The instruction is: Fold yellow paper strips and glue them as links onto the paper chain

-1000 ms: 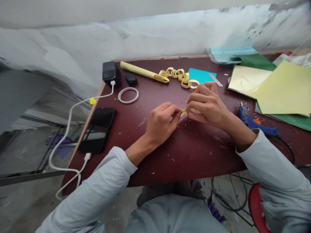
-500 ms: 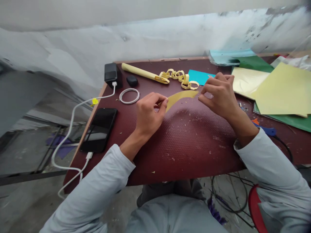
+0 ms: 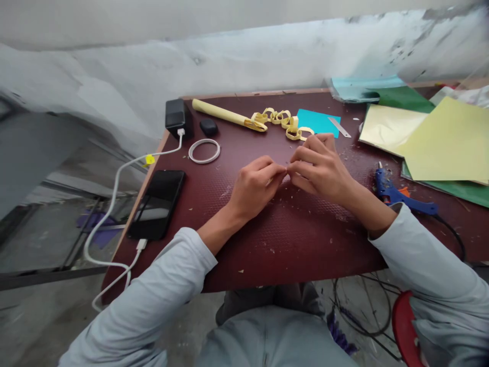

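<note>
Above the middle of the table, my left hand (image 3: 260,183) and my right hand (image 3: 321,168) meet at the fingertips, both closed in a pinch. The yellow paper strip that my left hand held a moment ago is hidden by the fingers. What the right fingertips grip is too small to make out. Just behind my right hand lies a chain of pale yellow paper loops (image 3: 281,120). Its left end touches a rolled yellow paper tube (image 3: 219,113). A thin metal blade (image 3: 339,127) rests across a teal paper piece (image 3: 315,121).
A blue glue gun (image 3: 405,200) lies beside my right wrist. Yellow sheets (image 3: 449,145) and green paper are stacked at right. On the left are a phone (image 3: 156,204) with a white cable (image 3: 114,188), a charger (image 3: 176,116), a black case (image 3: 208,127) and a white ring (image 3: 204,151).
My hands have come together, the left moving right and the right moving left and down. The yellow strip has gone out of sight. The blade and glue gun are uncovered.
</note>
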The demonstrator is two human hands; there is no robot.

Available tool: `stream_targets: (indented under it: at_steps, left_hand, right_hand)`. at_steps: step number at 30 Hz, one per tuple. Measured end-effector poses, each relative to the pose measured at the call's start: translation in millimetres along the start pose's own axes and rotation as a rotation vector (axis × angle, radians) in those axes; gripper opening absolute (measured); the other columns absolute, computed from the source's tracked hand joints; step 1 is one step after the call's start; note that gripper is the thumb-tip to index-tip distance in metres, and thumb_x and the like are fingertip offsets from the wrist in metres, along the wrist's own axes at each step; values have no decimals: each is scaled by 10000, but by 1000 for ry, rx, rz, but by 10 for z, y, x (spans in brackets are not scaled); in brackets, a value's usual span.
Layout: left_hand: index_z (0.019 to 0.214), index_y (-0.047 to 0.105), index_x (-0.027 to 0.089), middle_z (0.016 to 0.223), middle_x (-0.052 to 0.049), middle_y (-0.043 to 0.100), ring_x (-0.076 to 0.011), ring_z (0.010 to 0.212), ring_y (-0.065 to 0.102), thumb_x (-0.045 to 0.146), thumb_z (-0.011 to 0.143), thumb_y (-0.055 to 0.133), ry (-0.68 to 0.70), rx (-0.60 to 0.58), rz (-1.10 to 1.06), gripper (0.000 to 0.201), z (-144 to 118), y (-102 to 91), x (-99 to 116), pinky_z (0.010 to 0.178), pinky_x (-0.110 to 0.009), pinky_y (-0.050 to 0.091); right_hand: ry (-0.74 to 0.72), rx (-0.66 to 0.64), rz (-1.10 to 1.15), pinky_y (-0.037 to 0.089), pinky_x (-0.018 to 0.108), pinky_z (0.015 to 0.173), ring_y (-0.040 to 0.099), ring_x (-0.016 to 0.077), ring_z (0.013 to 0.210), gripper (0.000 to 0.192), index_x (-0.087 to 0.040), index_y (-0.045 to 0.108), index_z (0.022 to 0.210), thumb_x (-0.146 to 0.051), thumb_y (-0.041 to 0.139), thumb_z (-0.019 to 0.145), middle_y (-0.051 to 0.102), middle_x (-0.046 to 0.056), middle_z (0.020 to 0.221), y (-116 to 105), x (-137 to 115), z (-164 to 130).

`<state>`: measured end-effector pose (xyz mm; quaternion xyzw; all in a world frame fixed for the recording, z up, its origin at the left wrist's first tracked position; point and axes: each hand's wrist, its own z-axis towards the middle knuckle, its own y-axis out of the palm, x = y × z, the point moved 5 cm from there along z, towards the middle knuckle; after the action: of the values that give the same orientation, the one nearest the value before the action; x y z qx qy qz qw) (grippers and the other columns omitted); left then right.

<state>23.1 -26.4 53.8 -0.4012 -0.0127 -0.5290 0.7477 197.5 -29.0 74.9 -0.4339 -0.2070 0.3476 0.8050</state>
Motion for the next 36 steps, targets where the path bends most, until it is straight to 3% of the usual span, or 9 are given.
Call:
stream_targets:
  at_steps: [7, 11, 17, 20, 24, 27, 31, 33, 36]
  left_hand:
    - [955, 763, 190, 894, -32, 746, -154, 822, 691, 204, 1070, 672, -12, 41, -30, 147, 24, -60, -27, 810, -296, 559]
    - [949, 772, 197, 905, -28, 757, -141, 796, 686, 265, 1062, 683, -104, 108, -79, 158, 44, -126, -115, 749, -262, 590]
    - [975, 796, 196, 920, -36, 791, -133, 799, 728, 323, 1028, 722, -349, 227, -170, 157, 19, -257, -518, 650, -206, 579]
    - [1002, 794, 198, 909, -39, 794, -131, 767, 725, 356, 1020, 735, -449, 332, -222, 170, -24, -304, -759, 626, -208, 587]
    - [978, 789, 191, 885, -42, 780, -137, 750, 724, 378, 969, 797, -571, 384, -440, 188, -80, -215, -889, 661, -253, 653]
    - [985, 781, 194, 903, -47, 786, -141, 768, 733, 433, 943, 832, -623, 328, -551, 247, -99, -81, -802, 666, -262, 669]
    - [983, 769, 197, 940, -61, 803, -148, 760, 742, 476, 926, 852, -667, 219, -707, 296, -127, 81, -681, 675, -295, 689]
    - [1000, 767, 194, 954, -74, 810, -154, 774, 752, 449, 955, 826, -657, 162, -703, 265, -137, 116, -649, 688, -299, 687]
    - [1159, 755, 199, 1056, -89, 812, -165, 889, 783, 382, 990, 803, -545, 165, -533, 254, -115, 47, -567, 761, -288, 678]
  right_hand:
    - [35, 32, 0, 373, 562, 1065, 605, 296, 1096, 192, -272, 742, 994, -279, 581, 1099, 698, 47, 1013, 1, 111, -17]
    - [88, 56, -1, 385, 579, 1083, 623, 304, 1103, 154, -272, 725, 984, -297, 612, 1085, 714, 43, 1021, -33, 252, -39]
    - [240, 182, -43, 415, 602, 1047, 652, 311, 1038, 205, -225, 706, 878, -315, 654, 1054, 735, 65, 964, -104, 682, -137]
    - [367, 273, -3, 469, 556, 957, 647, 287, 932, 254, -209, 685, 792, -335, 692, 1012, 721, 86, 884, -121, 916, -207]
    - [572, 298, 394, 513, 422, 744, 618, 210, 765, 246, -224, 736, 829, -430, 756, 962, 737, 56, 853, -16, 958, -225]
    - [676, 195, 780, 521, 368, 689, 631, 182, 773, 324, -234, 798, 1008, -555, 797, 960, 769, 48, 949, 165, 770, -180]
    - [814, 263, 1149, 559, 353, 677, 588, 152, 705, 390, -243, 761, 905, -611, 890, 888, 694, 16, 837, 280, 625, -171]
    - [845, 323, 1246, 562, 351, 663, 567, 146, 678, 380, -246, 764, 895, -583, 935, 853, 685, 11, 816, 276, 625, -181]
    - [812, 335, 1213, 527, 355, 635, 555, 149, 651, 361, -248, 780, 868, -567, 946, 853, 687, 11, 779, 229, 629, -188]
